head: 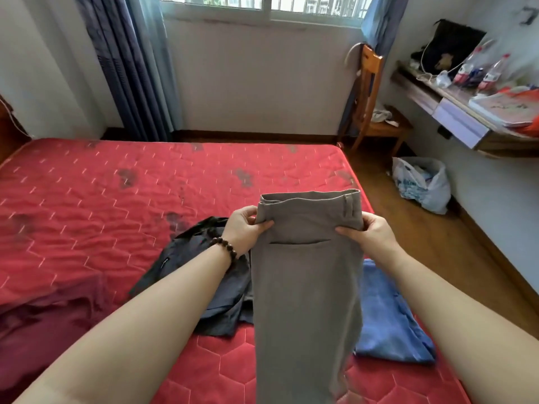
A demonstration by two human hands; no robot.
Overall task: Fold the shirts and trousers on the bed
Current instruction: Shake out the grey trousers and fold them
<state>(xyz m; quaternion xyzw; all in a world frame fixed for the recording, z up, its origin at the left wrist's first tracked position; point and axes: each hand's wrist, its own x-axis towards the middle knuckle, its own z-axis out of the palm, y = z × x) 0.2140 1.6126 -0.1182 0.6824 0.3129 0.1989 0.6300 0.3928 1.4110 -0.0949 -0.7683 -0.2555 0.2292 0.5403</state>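
Grey-brown trousers (306,287) hang lengthwise above the red quilted bed (116,199), waistband up, a back pocket slit showing. My left hand (248,228) pinches the left side just under the waistband. My right hand (366,233) pinches the right side at the same height. A dark grey shirt (204,275) lies crumpled on the bed to the left of the trousers. To their right lies a blue garment (388,316), near the bed's edge. A maroon garment (43,325) is spread at the lower left.
A wooden chair (370,112) stands beyond the bed's far right corner. On the floor by the right wall sits a white plastic bag (423,183). A wall desk (455,118) holds bottles and papers. Window and blue curtains (125,62) are at the back.
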